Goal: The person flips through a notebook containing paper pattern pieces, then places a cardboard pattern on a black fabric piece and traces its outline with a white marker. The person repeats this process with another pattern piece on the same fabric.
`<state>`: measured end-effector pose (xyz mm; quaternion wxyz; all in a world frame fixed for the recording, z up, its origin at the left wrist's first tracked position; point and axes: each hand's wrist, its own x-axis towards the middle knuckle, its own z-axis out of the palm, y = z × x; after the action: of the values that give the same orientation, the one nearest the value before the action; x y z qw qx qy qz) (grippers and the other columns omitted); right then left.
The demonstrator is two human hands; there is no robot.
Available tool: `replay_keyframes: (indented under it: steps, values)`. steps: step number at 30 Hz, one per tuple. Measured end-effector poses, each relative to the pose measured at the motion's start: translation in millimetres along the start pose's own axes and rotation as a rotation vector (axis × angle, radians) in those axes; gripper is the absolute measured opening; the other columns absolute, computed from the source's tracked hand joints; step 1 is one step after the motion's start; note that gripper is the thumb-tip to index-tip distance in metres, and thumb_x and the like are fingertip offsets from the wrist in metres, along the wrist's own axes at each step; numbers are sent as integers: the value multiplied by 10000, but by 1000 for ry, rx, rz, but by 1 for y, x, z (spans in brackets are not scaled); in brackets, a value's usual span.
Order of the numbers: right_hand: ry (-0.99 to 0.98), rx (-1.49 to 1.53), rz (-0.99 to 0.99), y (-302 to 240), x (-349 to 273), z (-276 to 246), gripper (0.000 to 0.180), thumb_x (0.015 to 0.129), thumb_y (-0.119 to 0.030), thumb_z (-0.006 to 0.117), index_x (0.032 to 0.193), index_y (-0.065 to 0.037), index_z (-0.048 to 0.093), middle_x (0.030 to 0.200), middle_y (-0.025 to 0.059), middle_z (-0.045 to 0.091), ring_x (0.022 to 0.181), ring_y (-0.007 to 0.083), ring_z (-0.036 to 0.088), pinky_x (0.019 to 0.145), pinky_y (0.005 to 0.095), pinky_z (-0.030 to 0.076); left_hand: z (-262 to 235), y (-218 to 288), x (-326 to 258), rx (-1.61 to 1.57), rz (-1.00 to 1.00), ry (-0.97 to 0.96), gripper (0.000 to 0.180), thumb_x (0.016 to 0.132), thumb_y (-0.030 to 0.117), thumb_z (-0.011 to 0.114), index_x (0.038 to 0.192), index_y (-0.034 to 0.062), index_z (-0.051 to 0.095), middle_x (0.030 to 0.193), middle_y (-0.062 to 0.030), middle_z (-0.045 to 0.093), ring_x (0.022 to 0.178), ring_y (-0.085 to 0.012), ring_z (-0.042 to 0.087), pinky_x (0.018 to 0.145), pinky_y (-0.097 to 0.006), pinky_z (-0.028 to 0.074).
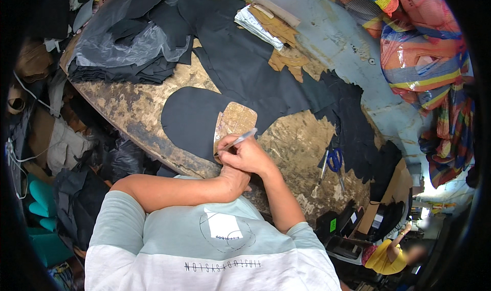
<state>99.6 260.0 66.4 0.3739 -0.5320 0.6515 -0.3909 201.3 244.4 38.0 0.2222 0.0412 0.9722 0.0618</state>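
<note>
A large, worn wooden worktable (pixel 307 137) with a blotchy, scuffed top fills the middle of the view, its curved near edge running from upper left down toward the person's chest. Beyond it is a pale blue stained floor (pixel 332 32), with striped woven plastic sacks (pixel 424 56) piled at the upper right. A heap of black cut material under clear plastic sheeting (pixel 128 40) sits on the table's far left, and a long sheet of black leather-like material (pixel 245 66) trails across the centre toward ragged black offcuts (pixel 358 122) at the right. Blue-handled scissors (pixel 335 160) lie on the bare wood, near those offcuts.

Near the table's front edge lies a rounded black cut piece (pixel 189 117), and a tan curved cardboard pattern (pixel 236 119) rests on its right part. The right hand (pixel 248 155) is clenched around a slim silver pen (pixel 236 141), held just beside the pattern's lower edge. The pen's long axis runs diagonally, tip pointing down-left at the pattern's edge, back end rising to the upper right. The left hand (pixel 232 181) lies tucked under the right wrist; whether it grasps anything cannot be told.
</note>
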Motion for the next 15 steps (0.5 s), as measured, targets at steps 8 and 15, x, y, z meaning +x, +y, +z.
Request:
replay_keyframes:
  steps: [8, 15]
  values:
    - [-82, -231, -35, 0, 19, 1, 144, 685, -100, 627, 675, 42, 602, 713, 123, 652, 574, 246, 602, 542, 330, 461, -2, -3, 0, -69, -11, -28, 548, 836, 532, 534, 983, 24, 676, 1020, -102, 645, 980, -249, 600, 765, -443, 482]
    - [300, -155, -18, 12, 54, -6, 134, 730, -65, 613, 684, 60, 609, 654, 105, 629, 547, 173, 598, 515, 295, 468, -11, -21, -1, 157, -146, 245, 337, 797, 180, 537, 1043, -38, 614, 1062, -200, 588, 987, -328, 542, 920, -394, 398]
